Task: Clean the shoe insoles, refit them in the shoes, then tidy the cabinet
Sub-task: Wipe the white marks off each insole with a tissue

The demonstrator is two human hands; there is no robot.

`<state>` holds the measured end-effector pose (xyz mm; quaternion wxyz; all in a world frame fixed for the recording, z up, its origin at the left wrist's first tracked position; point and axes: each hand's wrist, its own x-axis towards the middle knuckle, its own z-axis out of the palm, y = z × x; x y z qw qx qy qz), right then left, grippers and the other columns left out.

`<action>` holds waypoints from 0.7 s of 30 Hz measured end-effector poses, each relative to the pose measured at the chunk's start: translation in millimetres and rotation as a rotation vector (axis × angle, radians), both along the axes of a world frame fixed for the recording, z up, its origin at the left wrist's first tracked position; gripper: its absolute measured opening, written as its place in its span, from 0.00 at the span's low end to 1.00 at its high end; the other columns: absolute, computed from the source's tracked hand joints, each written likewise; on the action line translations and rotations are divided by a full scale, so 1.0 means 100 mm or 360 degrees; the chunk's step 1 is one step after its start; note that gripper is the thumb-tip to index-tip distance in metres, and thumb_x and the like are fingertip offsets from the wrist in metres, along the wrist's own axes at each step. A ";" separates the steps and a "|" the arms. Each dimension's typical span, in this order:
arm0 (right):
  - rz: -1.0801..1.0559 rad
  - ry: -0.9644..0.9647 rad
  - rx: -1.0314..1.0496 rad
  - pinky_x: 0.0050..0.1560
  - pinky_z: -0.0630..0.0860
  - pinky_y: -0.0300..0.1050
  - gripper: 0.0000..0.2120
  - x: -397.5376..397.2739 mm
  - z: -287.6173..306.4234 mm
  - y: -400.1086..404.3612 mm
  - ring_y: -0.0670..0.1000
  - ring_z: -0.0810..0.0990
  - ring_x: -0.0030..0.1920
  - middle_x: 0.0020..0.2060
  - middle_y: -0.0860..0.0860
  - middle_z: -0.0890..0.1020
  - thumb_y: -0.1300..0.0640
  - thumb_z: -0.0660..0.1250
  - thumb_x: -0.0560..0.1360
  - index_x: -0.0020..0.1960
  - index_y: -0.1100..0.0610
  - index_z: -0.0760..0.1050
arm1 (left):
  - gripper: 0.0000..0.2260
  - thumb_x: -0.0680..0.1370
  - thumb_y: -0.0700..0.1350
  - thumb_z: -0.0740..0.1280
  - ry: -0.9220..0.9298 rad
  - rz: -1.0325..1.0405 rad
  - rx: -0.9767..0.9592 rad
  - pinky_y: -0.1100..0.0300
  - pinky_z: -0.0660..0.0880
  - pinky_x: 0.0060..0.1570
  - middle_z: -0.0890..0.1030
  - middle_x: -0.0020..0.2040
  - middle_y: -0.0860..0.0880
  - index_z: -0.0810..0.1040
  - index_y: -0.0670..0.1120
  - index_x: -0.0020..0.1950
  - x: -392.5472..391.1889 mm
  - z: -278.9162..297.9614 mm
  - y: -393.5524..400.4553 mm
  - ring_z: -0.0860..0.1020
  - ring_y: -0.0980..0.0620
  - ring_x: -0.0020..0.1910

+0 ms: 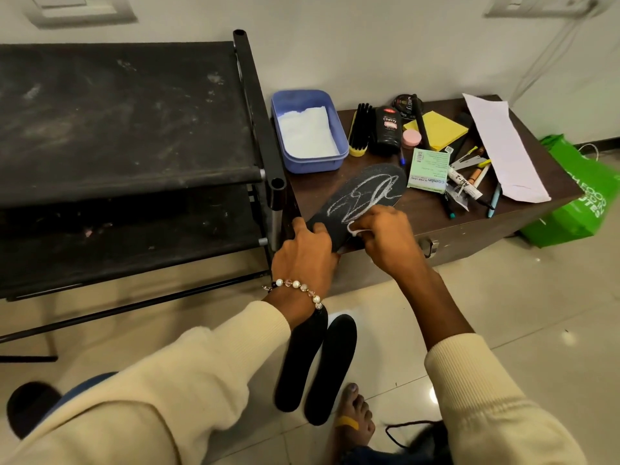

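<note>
While left hand [307, 245] grips insole [364, 196], right hand [385, 238] pinches white wipe [355, 229], cluttered brown cabinet [469, 226], glossy tiled floor [503, 313]

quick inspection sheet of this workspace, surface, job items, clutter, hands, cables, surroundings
surface: dark wooden cabinet top, crowded at the back
job's things: grey insole with white smears, lying on the cabinet edge; two black insoles on the floor
clutter: blue tub holding white tissue, shoe brush, black polish bottle, yellow sticky pad, pens, white paper
grippers: left hand grips the insole's near end; right hand pinches a small white wipe on it
cables: white cords on the wall
surroundings: dusty black shoe rack, green bag, tiled floor
</note>
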<state>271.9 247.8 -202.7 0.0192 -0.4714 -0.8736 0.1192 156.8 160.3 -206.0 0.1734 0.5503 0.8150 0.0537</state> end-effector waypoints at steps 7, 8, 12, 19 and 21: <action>0.0123 -0.0101 -0.0068 0.53 0.68 0.44 0.17 -0.21 0.00 -0.10 0.57 0.71 0.60 0.58 0.56 0.75 0.64 0.62 0.75 0.63 0.58 0.77 | 0.20 0.79 0.53 0.65 -0.0001 -0.0017 0.0026 0.53 0.76 0.42 0.64 0.69 0.39 0.69 0.43 0.65 -0.01 -0.02 0.01 0.79 0.40 0.50; 0.0158 -0.0116 -0.0052 0.54 0.68 0.45 0.17 -0.20 -0.01 -0.09 0.57 0.71 0.60 0.58 0.57 0.76 0.64 0.62 0.75 0.63 0.57 0.77 | 0.19 0.78 0.53 0.65 -0.0015 -0.0016 0.0028 0.54 0.75 0.41 0.64 0.69 0.40 0.70 0.43 0.64 -0.02 -0.02 0.01 0.79 0.40 0.49; -0.0115 -0.0046 0.0005 0.53 0.68 0.42 0.15 -0.09 -0.03 -0.01 0.58 0.73 0.58 0.57 0.58 0.77 0.65 0.64 0.74 0.59 0.61 0.79 | 0.21 0.77 0.55 0.66 -0.0070 -0.0021 0.0038 0.53 0.76 0.43 0.64 0.68 0.41 0.70 0.45 0.65 -0.03 -0.02 -0.02 0.78 0.40 0.51; 0.0067 -0.0014 -0.0090 0.52 0.70 0.43 0.15 -0.30 -0.08 -0.07 0.55 0.71 0.58 0.58 0.58 0.76 0.64 0.64 0.74 0.60 0.60 0.78 | 0.22 0.77 0.55 0.65 -0.0095 -0.0015 0.0060 0.52 0.76 0.42 0.62 0.69 0.41 0.68 0.46 0.66 -0.04 -0.05 -0.02 0.79 0.40 0.48; 0.0004 0.0047 -0.0074 0.49 0.66 0.39 0.15 -0.27 -0.11 -0.03 0.57 0.71 0.58 0.57 0.58 0.76 0.66 0.63 0.74 0.59 0.60 0.79 | 0.22 0.77 0.56 0.65 -0.0101 -0.0020 0.0058 0.53 0.76 0.42 0.62 0.69 0.41 0.67 0.46 0.66 -0.05 -0.05 -0.03 0.79 0.40 0.49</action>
